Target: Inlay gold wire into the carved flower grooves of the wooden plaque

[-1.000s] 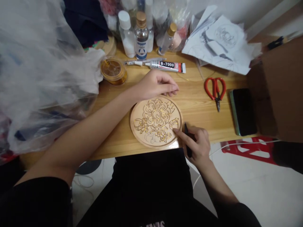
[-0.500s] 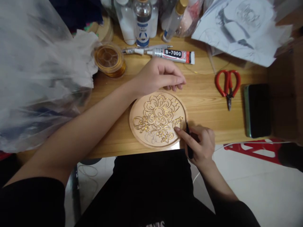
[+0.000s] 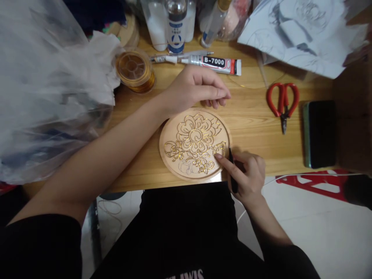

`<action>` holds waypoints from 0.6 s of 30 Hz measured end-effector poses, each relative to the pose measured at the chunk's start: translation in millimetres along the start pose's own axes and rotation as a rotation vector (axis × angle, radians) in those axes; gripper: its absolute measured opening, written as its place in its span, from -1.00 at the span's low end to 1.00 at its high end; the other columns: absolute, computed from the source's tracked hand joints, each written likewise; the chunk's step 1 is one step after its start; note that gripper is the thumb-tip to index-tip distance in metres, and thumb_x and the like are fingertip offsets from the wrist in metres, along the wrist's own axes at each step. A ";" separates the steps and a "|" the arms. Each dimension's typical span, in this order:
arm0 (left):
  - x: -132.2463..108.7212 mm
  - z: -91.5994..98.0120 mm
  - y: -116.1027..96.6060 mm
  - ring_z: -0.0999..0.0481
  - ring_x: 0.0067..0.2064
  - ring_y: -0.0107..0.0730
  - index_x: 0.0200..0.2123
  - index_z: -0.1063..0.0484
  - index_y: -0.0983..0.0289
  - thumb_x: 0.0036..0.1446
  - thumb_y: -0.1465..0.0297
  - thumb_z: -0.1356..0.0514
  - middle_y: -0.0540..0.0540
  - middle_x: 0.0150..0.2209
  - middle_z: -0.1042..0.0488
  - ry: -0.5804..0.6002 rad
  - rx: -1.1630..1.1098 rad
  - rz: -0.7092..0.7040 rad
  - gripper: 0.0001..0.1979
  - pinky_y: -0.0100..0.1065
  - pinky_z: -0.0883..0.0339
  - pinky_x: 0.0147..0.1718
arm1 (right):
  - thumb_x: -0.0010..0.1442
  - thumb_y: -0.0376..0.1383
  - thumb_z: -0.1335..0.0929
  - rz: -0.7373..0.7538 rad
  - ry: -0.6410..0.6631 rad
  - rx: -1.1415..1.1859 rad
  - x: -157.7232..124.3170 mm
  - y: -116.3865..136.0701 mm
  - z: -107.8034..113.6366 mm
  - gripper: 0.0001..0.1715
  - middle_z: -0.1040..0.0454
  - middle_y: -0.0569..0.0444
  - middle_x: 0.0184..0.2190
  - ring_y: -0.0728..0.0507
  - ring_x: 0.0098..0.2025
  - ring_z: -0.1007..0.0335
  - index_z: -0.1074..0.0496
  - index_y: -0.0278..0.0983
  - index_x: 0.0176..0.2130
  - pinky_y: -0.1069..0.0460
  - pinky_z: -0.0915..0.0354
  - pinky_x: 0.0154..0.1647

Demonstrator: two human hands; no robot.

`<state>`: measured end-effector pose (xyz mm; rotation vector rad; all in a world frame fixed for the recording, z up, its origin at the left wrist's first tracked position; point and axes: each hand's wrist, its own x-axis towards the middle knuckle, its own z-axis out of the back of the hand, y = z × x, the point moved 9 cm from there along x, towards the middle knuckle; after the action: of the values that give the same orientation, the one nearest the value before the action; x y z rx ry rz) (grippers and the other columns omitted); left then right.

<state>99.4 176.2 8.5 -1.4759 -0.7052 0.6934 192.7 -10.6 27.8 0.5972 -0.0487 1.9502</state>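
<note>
A round wooden board (image 3: 170, 164) lies near the table's front edge, bearing a flower design (image 3: 195, 135) outlined in gold wire. Some lines at its lower left show only as thin grey drawing. My right hand (image 3: 248, 174) rests at the board's right edge, its index fingertip on the design. Under that palm, slim black tweezers (image 3: 233, 182) are gripped, tip pointing away from me. Beyond the board's far rim, my left hand (image 3: 203, 87) lies with curled fingers and the thumb pressed to them. Whatever is in that pinch is too small or hidden to make out.
A spool of gold wire (image 3: 136, 71) and a B-7000 glue tube (image 3: 216, 64) lie behind my left hand. Red-handled pliers (image 3: 283, 104) and a phone (image 3: 319, 133) are at right. Bottles (image 3: 176, 29), printed papers (image 3: 293, 35) and plastic bags (image 3: 52, 97) border the table.
The view has shifted slightly. Both hands keep nearly the same pose and place relative to the board.
</note>
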 end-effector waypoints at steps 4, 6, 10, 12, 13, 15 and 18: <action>-1.0 1.2 0.9 -0.53 -0.45 -0.59 -0.39 -0.56 0.36 0.16 0.57 -0.21 -0.07 -0.47 -0.54 -0.016 -0.035 0.022 -0.87 -0.52 -0.36 -0.41 | 0.16 -0.49 -0.33 -0.118 -0.059 0.069 0.0 -9.3 5.8 -0.55 -0.37 0.02 -0.29 -0.12 -0.25 -0.33 -0.42 -0.18 0.02 -0.04 -0.28 -0.26; -1.0 1.2 2.3 -0.53 -0.45 -0.59 -0.40 -0.56 0.37 0.16 0.59 -0.20 -0.07 -0.48 -0.54 -0.016 -0.050 0.039 -0.86 -0.52 -0.36 -0.41 | 0.12 -0.52 -0.35 -0.185 -0.083 0.130 0.0 -15.1 7.7 -0.51 -0.41 0.02 -0.26 -0.12 -0.24 -0.36 -0.40 -0.19 0.03 -0.03 -0.32 -0.25; 0.0 1.3 1.4 -0.52 -0.46 -0.60 -0.41 -0.56 0.38 0.14 0.62 -0.20 -0.05 -0.49 -0.54 -0.006 -0.126 0.006 -0.85 -0.52 -0.36 -0.42 | 0.12 -0.53 -0.35 -0.240 -0.112 0.212 -0.3 -19.9 9.1 -0.58 -0.46 0.00 -0.24 -0.12 -0.21 -0.41 -0.42 -0.23 -0.03 -0.03 -0.35 -0.21; -0.6 1.9 2.9 -0.51 -0.46 -0.61 -0.42 -0.55 0.38 0.10 0.63 -0.23 -0.04 -0.48 -0.55 -0.012 -0.163 0.022 -0.88 -0.51 -0.37 -0.39 | 0.13 -0.54 -0.34 -0.245 -0.130 0.224 -0.7 -19.7 11.1 -0.60 -0.48 -0.02 -0.24 -0.12 -0.21 -0.41 -0.43 -0.25 -0.04 -0.03 -0.36 -0.20; -1.4 1.8 4.7 -0.50 -0.45 -0.62 -0.43 -0.54 0.38 0.06 0.63 -0.26 -0.04 -0.48 -0.54 -0.015 -0.179 0.050 -0.91 -0.51 -0.37 -0.37 | 0.13 -0.54 -0.34 -0.238 -0.128 0.227 -0.7 -18.7 11.6 -0.60 -0.48 -0.03 -0.24 -0.12 -0.20 -0.42 -0.42 -0.26 -0.04 -0.02 -0.37 -0.20; -3.9 1.5 12.0 -0.47 -0.45 -0.64 -0.49 -0.51 0.38 -0.05 0.59 -0.35 -0.04 -0.51 -0.52 -0.027 -0.214 0.153 -0.92 -0.55 -0.35 -0.38 | 0.15 -0.55 -0.32 -0.228 -0.130 0.220 -0.5 -17.3 12.8 -0.61 -0.49 -0.04 -0.23 -0.11 -0.19 -0.43 -0.42 -0.28 -0.04 -0.02 -0.38 -0.18; -3.7 1.9 4.9 -0.48 -0.44 -0.59 -0.49 -0.50 0.37 -0.14 0.44 -0.42 0.01 -0.50 -0.53 -0.012 -0.127 0.098 -0.83 -0.52 -0.36 -0.40 | 0.17 -0.52 -0.31 -0.216 -0.150 0.215 0.0 -18.5 11.6 -0.62 -0.52 -0.05 -0.21 -0.10 -0.18 -0.47 -0.39 -0.29 -0.01 0.01 -0.41 -0.18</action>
<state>95.8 174.5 3.5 -1.6323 -0.7003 0.7434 213.2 -5.7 33.7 0.8545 0.1283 1.7105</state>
